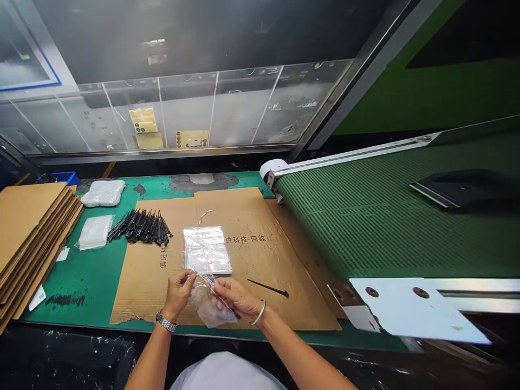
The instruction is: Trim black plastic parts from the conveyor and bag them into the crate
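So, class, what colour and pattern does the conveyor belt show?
The belt is green, finely ribbed, in the head view.

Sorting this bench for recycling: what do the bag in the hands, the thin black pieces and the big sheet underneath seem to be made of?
The bag looks like thin plastic film: clear, glossy, creased. The thin black pieces look like moulded plastic, though metal can't be ruled out. The sheet looks like brown corrugated cardboard, with a ragged, torn lower edge.
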Demonstrator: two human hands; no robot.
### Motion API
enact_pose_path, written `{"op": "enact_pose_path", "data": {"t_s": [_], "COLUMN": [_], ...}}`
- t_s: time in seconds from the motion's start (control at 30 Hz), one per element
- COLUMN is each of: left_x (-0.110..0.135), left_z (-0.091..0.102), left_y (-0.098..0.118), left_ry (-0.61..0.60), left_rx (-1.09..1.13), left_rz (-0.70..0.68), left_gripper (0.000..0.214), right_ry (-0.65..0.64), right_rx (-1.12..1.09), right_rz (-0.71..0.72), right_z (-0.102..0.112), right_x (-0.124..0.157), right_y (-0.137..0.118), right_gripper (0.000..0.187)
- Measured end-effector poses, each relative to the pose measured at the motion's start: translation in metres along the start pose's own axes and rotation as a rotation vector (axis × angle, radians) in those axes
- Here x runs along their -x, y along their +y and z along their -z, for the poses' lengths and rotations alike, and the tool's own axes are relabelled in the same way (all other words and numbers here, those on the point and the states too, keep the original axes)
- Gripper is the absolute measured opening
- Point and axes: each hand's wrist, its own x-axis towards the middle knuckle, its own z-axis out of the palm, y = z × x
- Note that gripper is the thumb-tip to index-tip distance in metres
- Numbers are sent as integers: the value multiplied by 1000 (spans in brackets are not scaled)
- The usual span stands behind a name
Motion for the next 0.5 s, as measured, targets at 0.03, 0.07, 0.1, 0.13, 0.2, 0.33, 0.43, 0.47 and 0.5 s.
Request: {"op": "enact_pose_path", "data": {"t_s": [0.03,0.07,0.1,0.13,0.2,0.33,0.43,0.47,0.5], "left_x": [2,4,5,7,10,20,36,43,49], "left_z": [1,1,2,1,0,-8,-18,-23,-29], "left_y": [0,0,1,2,7,20,34,38,43], "left_ry": [6,11,14,15,12,249,211,63,-90], "left_rx": [7,11,11,9,3,-111,-61,44,170], "left_rz": [7,10,11,11,10,-50,-34,3,41], "left_gripper": [35,35,35,34,33,30,26,25,25], "right_ry": [-20,-10,36,105,248,348,311,305,308], "right_rx": [29,53,81,112,176,212,251,274,294], "right_rz": [-12,-9,18,61,156,244,302,324,341], "right_z": [2,3,4,4,3,-1,-8,-11,-13], "right_x": [4,8,10,11,12,20,32,35,38], "right_y": [2,4,6,8,12,14,12,12,13], "right_gripper": [49,49,49,51,54,53,49,48,48]}}
